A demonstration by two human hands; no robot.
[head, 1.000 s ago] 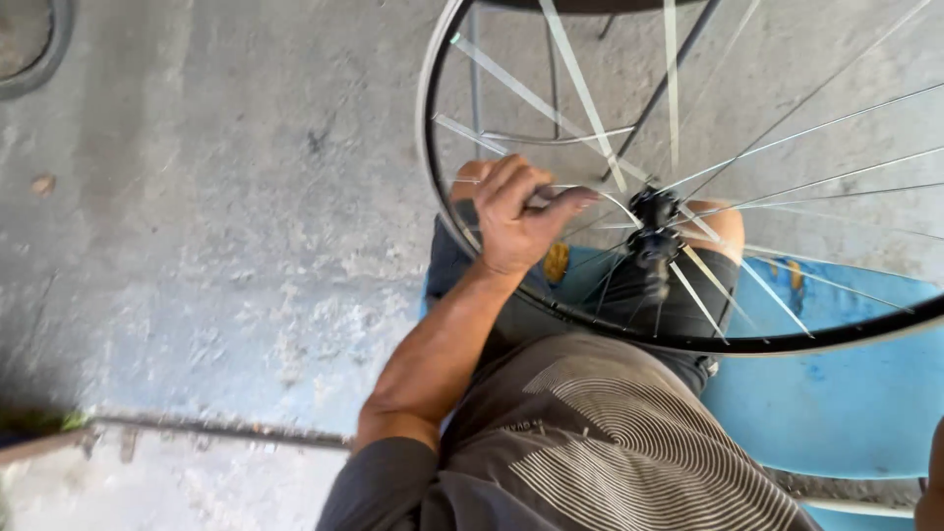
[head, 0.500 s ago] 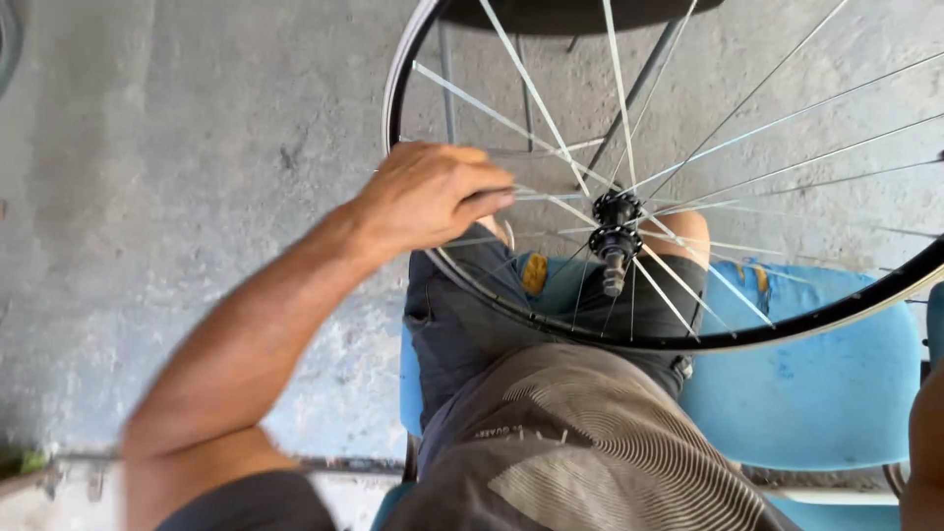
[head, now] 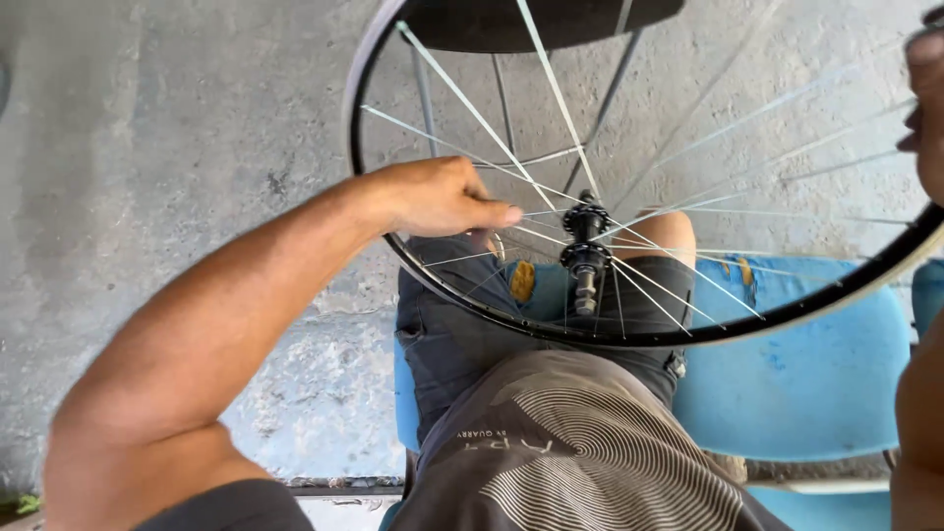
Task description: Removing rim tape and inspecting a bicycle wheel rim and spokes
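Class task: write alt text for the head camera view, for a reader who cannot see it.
A seated person's left hand grips spokes of a black-rimmed bicycle wheel held over their lap, near its hub. Their right hand steadies the rim at the right edge, above a blue chair.

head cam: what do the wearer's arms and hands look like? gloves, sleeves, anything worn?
Both bare. Left hand: no glove, ring or watch showing; forearm uncovered up to a short dark grey sleeve at the frame bottom. Right hand: only a bare sliver at the frame edge; wrist not in view.
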